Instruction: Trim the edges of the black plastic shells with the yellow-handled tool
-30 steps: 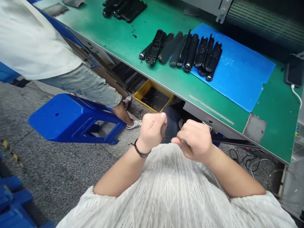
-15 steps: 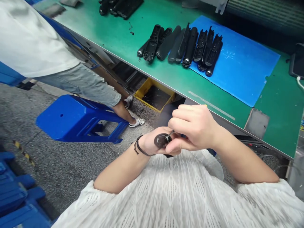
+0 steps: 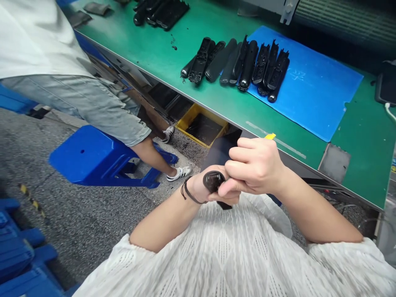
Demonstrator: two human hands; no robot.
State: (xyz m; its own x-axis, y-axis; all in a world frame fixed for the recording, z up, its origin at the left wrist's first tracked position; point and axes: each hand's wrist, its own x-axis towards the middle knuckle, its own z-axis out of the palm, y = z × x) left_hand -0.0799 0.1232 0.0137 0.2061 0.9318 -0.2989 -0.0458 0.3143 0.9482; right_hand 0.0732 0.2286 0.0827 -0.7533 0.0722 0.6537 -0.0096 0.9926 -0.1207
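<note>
Wrapped around a black plastic housing (image 3: 213, 181) with a rounded, glossy end is my left hand (image 3: 201, 186), a dark cord bracelet at its wrist. A dark lower piece of the housing pokes out below the fingers. My right hand (image 3: 255, 167) is closed close against it, thumb and fingers meeting at the housing's edge. From the top of that fist sticks the yellow end of a slim tool (image 3: 270, 136); the rest of the tool is covered by the fingers. Both hands are above my lap, just before the bench edge.
Similar black housings (image 3: 230, 66) lie in a row on the green bench (image 3: 154, 49), partly over a blue sheet (image 3: 321, 90). More housings (image 3: 161, 12) lie farther left. A co-worker (image 3: 102, 107) stands beside a blue stool (image 3: 89, 154). Below the bench is a yellow bin (image 3: 185, 119).
My right hand has shifted slightly right, baring more of the tool's yellow end; its thin metal tip no longer shows. The housing has tilted a little. The co-worker's legs have moved.
</note>
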